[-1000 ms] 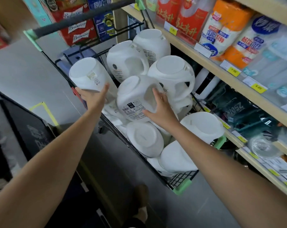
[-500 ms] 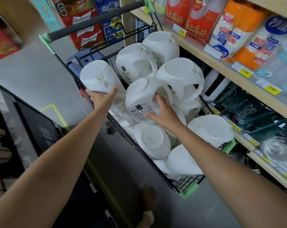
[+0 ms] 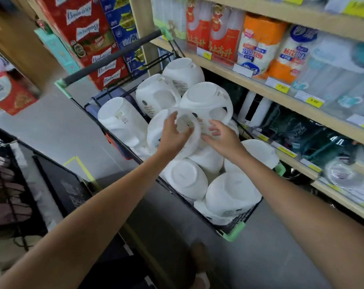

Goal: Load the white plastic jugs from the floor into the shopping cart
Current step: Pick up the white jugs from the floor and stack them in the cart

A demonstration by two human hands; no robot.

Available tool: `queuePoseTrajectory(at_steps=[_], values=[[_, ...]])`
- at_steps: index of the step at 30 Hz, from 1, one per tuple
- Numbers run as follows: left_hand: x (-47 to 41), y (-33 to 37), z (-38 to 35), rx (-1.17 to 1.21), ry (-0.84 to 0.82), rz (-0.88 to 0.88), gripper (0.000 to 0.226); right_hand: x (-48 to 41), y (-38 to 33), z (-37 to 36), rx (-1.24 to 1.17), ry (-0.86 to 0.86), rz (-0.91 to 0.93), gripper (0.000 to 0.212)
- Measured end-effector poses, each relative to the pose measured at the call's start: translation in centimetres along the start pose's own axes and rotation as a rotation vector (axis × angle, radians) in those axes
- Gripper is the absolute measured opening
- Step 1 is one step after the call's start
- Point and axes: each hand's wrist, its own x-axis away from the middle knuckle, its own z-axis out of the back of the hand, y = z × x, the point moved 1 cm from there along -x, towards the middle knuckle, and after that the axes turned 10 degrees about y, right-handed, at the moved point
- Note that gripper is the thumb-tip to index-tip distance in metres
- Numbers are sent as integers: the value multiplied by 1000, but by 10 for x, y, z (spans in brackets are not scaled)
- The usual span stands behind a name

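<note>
floor near me: grey floor [image 3: 277, 257] beside the cart. I see no jug lying on it. The rest of the floor is out of frame.
cart: shopping cart [image 3: 233, 233] stands just beside the shelf [image 3: 258, 83], with its near green corner toward me.
near jugs: two white jugs sit at the near end, near jug [image 3: 231, 195] and base-up jug [image 3: 183, 178], touching each other. More are wedged under them.
left hand: left hand [image 3: 172, 136] has its fingers curled round the handle loop of the top jug [image 3: 159, 130], thumb on the outer side.
right hand: right hand [image 3: 222, 136] is flat with fingers loosely spread at the jug's label side. It's blurred, so I can't tell whether it touches.
task thing: the top jug lies tilted on the heap at mid-cart, not yet settled.
far jugs: side jug [image 3: 120, 119] leans at the left wall. Three more are stacked toward the cart handle [image 3: 112, 57].
progress: my read is that loading is nearly done. At least eight jugs are in, heaped above the rim.
left: seat this one so it can't roll off, then check the unseen floor.
</note>
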Motion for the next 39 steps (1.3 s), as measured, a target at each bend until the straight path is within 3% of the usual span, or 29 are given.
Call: queuePoseTrajectory(at_steps=[7, 14, 20, 27, 39], values=[[72, 73, -109, -58, -322, -132, 55, 70, 57, 141, -5, 196, -102, 53], [203, 148, -236, -80, -607, -255, 27, 201, 135, 293, -11, 443, -272, 53], [345, 199, -336, -165, -789, -396, 50, 336, 196, 407, -22, 663, -347, 42], [492, 252, -425, -92, -1004, -449, 50, 475, 249, 508, -12, 872, -451, 39], [709, 312, -593, -174, -1397, -697, 53, 659, 354, 635, -26, 1240, -651, 41]])
